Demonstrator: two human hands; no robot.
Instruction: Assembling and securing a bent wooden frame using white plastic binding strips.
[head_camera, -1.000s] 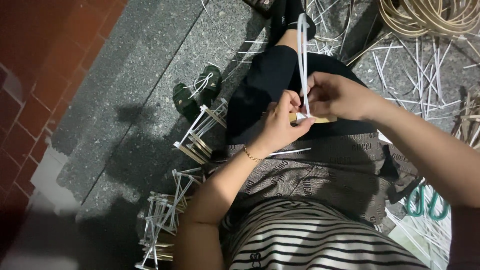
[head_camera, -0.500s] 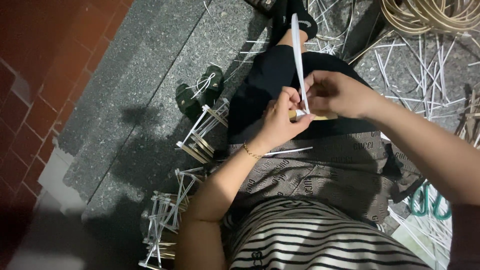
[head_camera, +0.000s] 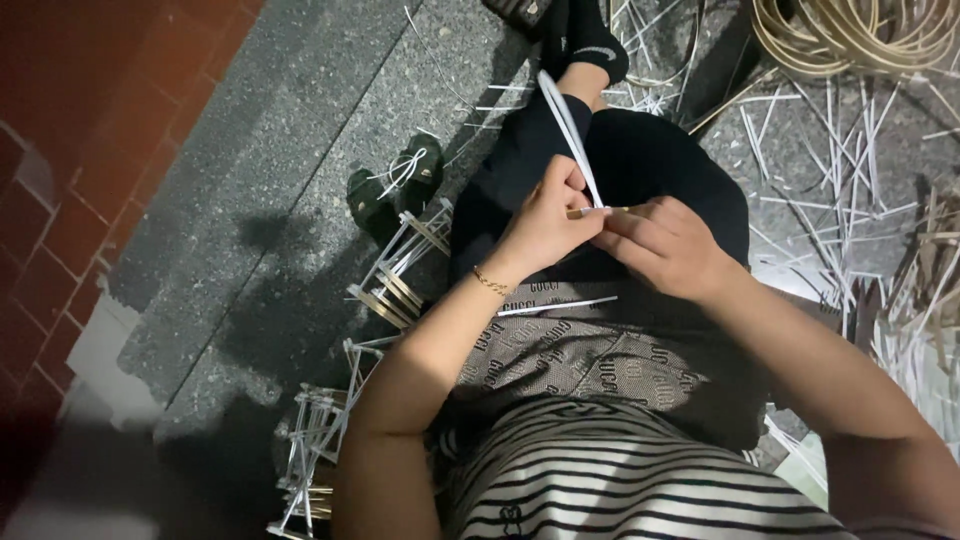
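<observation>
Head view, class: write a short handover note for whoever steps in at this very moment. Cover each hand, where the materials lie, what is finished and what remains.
Left hand: grip closed on the long white flat strip, which slants up over the lap.
Right hand: pinching the small tan stick piece where it meets the strip.
Done: several small white-strip and stick frames lie on the grey stone floor on the left hand's side, more nearer the waist.
Loose: one white strip lies on the lap; scattered white strips and coiled tan cane beyond the right hand.
Left: the piece in hand looks unfinished.
</observation>
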